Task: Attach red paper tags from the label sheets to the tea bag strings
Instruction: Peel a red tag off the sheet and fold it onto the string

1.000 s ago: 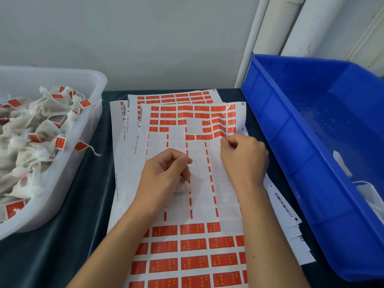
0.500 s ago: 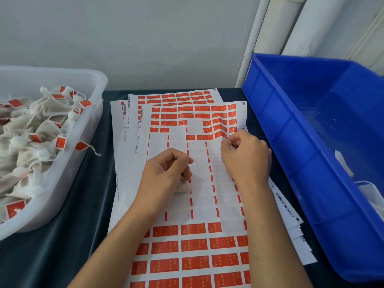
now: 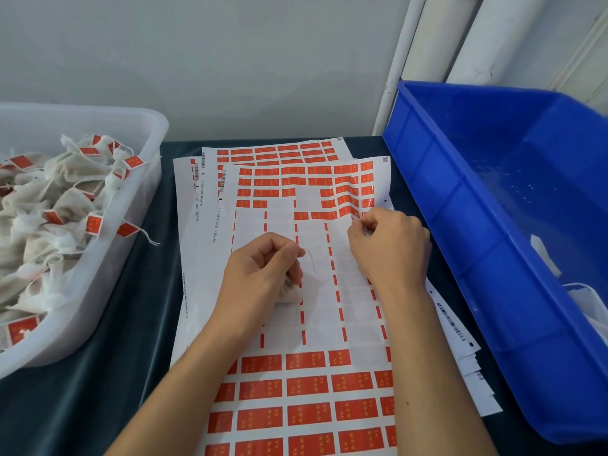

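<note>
A stack of label sheets (image 3: pixel 289 324) with rows of red paper tags lies in the middle of the dark table; the top sheet's middle rows are peeled bare. My left hand (image 3: pixel 263 271) holds a white tea bag (image 3: pixel 291 292) under its curled fingers and pinches the thin string (image 3: pixel 311 261) between thumb and forefinger. My right hand (image 3: pixel 390 245) has its fingertips curled at a red tag (image 3: pixel 357 216) on the sheet's right edge, where the sheet is lifted slightly.
A clear plastic tub (image 3: pixel 131 199) at left holds several tea bags with red tags attached. A large blue crate (image 3: pixel 493 258) at right holds a few white bags. White pipes run up the wall behind.
My right hand has shifted slightly up and right along the sheet's edge, picking at a red tag. My left hand has stayed put with the tea bag and string.
</note>
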Tool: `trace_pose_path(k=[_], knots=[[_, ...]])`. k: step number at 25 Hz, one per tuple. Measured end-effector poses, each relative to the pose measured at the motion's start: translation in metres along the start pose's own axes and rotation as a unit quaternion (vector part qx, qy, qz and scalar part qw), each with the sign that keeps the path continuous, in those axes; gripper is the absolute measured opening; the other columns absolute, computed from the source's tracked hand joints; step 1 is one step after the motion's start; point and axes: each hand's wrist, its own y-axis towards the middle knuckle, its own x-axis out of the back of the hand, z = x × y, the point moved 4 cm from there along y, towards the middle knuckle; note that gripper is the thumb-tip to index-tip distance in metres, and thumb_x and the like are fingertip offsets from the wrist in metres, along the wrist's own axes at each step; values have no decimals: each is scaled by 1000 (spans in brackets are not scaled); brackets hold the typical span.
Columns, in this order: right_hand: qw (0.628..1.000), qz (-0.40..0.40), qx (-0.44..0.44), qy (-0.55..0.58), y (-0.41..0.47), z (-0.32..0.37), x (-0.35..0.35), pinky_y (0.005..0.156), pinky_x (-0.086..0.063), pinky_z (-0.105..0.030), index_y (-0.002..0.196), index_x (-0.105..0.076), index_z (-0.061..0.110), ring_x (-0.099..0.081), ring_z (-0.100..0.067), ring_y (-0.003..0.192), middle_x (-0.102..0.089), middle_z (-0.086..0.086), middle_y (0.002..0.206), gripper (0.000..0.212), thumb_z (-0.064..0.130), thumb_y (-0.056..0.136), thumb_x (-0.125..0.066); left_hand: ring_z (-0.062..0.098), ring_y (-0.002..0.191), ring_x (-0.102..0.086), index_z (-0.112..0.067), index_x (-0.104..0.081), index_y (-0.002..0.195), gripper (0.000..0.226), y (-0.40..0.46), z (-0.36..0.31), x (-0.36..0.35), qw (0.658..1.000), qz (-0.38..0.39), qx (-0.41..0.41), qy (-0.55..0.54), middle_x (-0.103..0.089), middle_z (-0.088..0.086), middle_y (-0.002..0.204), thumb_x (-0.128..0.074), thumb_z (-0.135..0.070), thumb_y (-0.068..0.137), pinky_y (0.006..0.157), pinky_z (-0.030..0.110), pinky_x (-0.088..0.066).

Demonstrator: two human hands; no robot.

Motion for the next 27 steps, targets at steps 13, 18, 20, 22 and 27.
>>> trace_pose_path(k=[13,18,20,22,27], knots=[[999,-22,10,-27,1,1,0,78,-58,-36,110,-66,20,-67,-15,81,-74,1,110,29,46,102,-55,5,80,-69,-22,-72,81,29,0,0,0,1000,0,2,-3,-73,-5,73,-57,-28,105,62,0,-45],[999,-25,-13,-42,5,-2,-4,77,-56,-35,119,-55,19,-62,-14,89,-66,0,113,32,46,104,-47,8,79,-69,-22,-72,81,29,0,0,1,1000,3,1,-10,-73,-3,73,-57,-27,105,64,1,-46],[999,-30,-43,-12,7,-6,-5,75,-55,-33,117,-53,19,-62,-14,89,-65,0,111,27,43,106,-46,9,77,-69,-22,-72,81,29,-1,0,1,1000,3,1,-11,-73,-3,73,-57,-28,105,64,1,-46],[996,-44,-72,28,9,-12,-5,70,-51,-28,112,-51,19,-62,-13,87,-63,0,107,20,38,108,-45,8,77,-69,-22,-72,81,29,-1,0,2,1000,5,-2,-13,-73,-3,73,-57,-27,105,64,1,-46],[969,-129,-128,165,9,-22,4,56,-40,-12,102,-47,19,-53,3,71,-52,16,86,14,28,110,-41,7,77,-69,-23,-72,80,28,0,0,2,1000,9,-10,-16,-73,-2,72,-58,-28,104,66,1,-46]])
